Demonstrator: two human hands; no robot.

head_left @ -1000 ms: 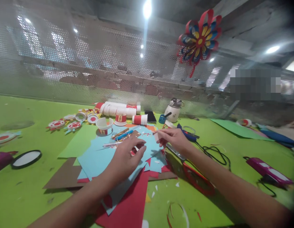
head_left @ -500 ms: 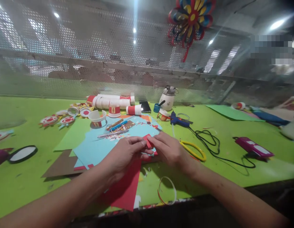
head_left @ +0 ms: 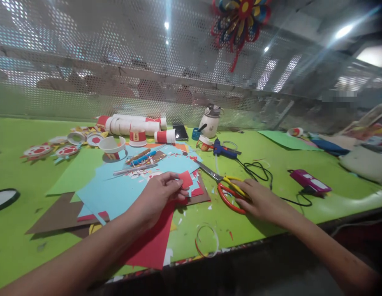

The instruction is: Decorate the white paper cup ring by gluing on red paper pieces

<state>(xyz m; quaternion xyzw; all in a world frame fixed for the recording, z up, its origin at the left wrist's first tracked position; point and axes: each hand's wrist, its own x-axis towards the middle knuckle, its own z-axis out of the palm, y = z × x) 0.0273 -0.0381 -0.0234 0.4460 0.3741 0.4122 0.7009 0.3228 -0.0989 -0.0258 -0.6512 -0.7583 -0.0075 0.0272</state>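
Note:
A small piece of red paper [head_left: 186, 179] is pinched between the thumb and fingers of my left hand [head_left: 163, 190], over the pile of paper sheets. To the right, my right hand [head_left: 260, 197] grips the scissors [head_left: 223, 181] by their yellow and red handles. The blades look closed and point toward the back left, lying low over the table. Beneath my left hand are light blue paper [head_left: 113, 193] and a larger red sheet [head_left: 153, 246]. Pens [head_left: 143, 158] and paper scraps lie just beyond it.
Paper cups [head_left: 113, 149] and stacked cups [head_left: 132, 125] stand at the back, with decorated discs [head_left: 38, 151] to their left. A blue glue gun [head_left: 224, 150] with a black cable lies right of centre, near a purple power strip [head_left: 309, 181]. A bottle [head_left: 209, 121] stands behind.
My right hand has left the red paper, moved right and taken hold of the scissors' handles. My left hand still holds the red piece. The camera view has shifted slightly.

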